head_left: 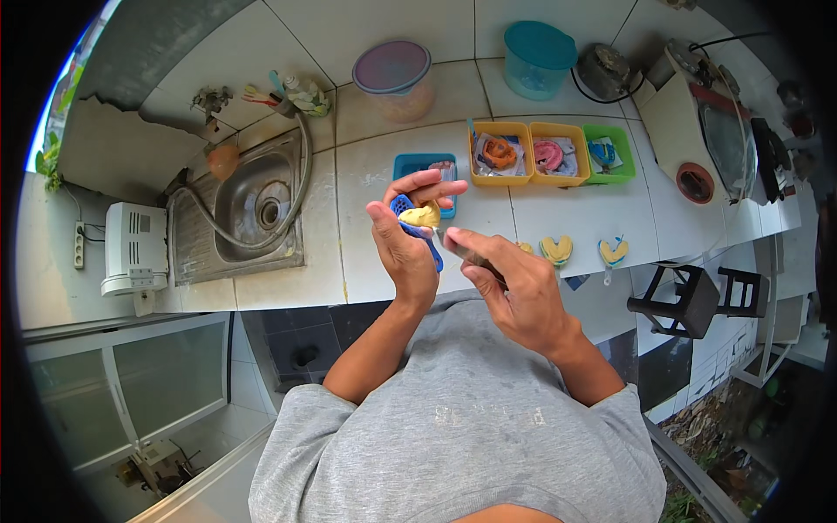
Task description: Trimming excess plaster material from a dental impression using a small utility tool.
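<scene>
My left hand [405, 240] is raised over the tiled counter and grips a blue dental impression tray [410, 222] that carries a pale yellow cast [423, 214]. My right hand [510, 292] is beside it, fingers closed on a thin dark tool [466, 253] whose tip points at the cast. Two more yellow casts [556, 249] [613, 251] lie on the counter to the right of my hands.
A steel sink [253, 209] with a hose sits at the left. Blue [417, 166], orange [500, 152], second orange [560, 153] and green [609, 153] trays line the counter. Two lidded tubs [394, 78] [538, 57] stand behind. A machine [697, 131] and dark stools [689, 296] are at the right.
</scene>
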{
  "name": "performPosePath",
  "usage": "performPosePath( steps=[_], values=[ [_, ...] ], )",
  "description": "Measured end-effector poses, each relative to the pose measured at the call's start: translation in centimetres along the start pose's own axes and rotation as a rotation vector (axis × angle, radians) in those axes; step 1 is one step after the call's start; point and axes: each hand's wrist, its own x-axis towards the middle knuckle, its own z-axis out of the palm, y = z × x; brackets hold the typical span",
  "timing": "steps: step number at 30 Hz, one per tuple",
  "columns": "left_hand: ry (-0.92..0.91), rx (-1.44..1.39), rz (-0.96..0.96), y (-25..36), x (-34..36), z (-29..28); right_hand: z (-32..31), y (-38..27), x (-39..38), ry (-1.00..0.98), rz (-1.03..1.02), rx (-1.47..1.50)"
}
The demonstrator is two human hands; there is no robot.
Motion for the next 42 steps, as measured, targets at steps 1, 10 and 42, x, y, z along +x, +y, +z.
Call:
performPosePath(
  steps=[1,10,42],
  values=[
    [-0.004,0.028,0.038,0.1,0.0,0.0,0.0,-0.2,0.2,0.001,0.000,0.001],
    [-0.093,0.104,0.156,0.8,0.0,-0.8,-0.9,-0.9,0.7,-0.095,-0.057,-0.176],
    [-0.046,0.111,0.132,0.7,0.6,-0.3,0.1,-0.5,1.0,-0.045,0.039,-0.098]
  ],
)
